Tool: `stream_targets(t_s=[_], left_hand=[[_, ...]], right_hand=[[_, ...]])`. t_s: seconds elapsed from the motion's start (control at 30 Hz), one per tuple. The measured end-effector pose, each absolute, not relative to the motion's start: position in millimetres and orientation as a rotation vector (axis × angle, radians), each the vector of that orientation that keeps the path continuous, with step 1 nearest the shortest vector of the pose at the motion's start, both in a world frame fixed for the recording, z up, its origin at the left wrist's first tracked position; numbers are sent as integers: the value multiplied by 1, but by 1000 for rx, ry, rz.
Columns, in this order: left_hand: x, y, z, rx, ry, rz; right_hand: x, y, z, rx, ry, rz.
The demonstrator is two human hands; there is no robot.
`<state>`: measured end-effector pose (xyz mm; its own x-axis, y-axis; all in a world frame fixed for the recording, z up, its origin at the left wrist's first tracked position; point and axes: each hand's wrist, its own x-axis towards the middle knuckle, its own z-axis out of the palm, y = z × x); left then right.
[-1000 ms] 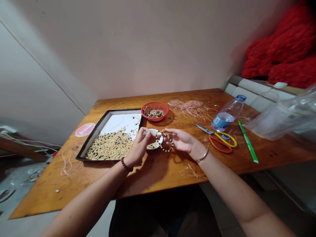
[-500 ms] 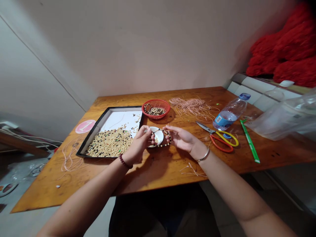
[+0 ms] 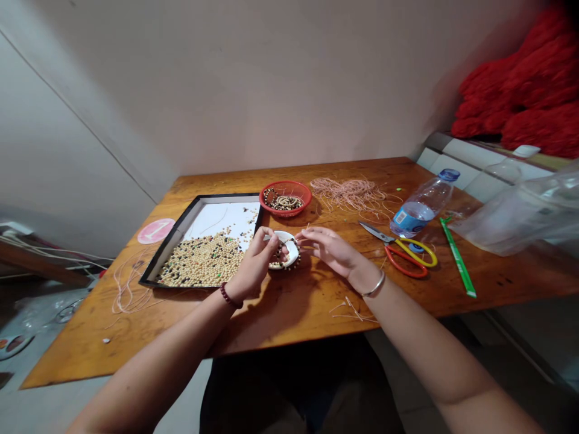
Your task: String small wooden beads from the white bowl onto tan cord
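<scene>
My left hand [image 3: 254, 260] pinches a looped string of black and cream beads [image 3: 296, 260], which hangs over a small white bowl [image 3: 283, 237]. To the bowl's right, my right hand [image 3: 329, 252] has its thumb and forefinger closed near a thin string end; the exact grip is too small to make out. A black-rimmed tray [image 3: 178, 224] at the left holds many loose beads. Behind the bowl sits a red basket [image 3: 270, 211] with beaded strings inside.
Pink cord [image 3: 350, 194] lies at the back. On the right are scissors [image 3: 409, 253], a water bottle [image 3: 416, 208], a green strip [image 3: 458, 259] and a plastic bag [image 3: 520, 211]. Cord scraps [image 3: 353, 310] lie near the front edge. A round pink label [image 3: 156, 231] is left of the tray.
The bead loop has moved left and hangs closer to my left hand, away from my right palm. My right fingers have shifted slightly left and come closer together.
</scene>
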<state>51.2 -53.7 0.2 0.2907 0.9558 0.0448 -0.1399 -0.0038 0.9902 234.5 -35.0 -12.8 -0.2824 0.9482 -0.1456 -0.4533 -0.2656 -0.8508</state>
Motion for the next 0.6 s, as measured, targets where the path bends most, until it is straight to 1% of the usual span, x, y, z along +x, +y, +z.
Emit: stream_targets(t_s=[0.13,0.3,0.47,0.6], left_hand=[[51,-53,-3,1317,856,1046],[52,-55,-3,1347,782,946],[53,-57,-3,1364,758,931],[53,-56,-7,1425,735,911]], right_hand=[[231,-36,-13,-803,-1060,1601],[231,-39,-11,-752,-1108,1667],[229,-42,-11,-732,-1167,1652],[225,-43,-15,-681,-1191,1706]])
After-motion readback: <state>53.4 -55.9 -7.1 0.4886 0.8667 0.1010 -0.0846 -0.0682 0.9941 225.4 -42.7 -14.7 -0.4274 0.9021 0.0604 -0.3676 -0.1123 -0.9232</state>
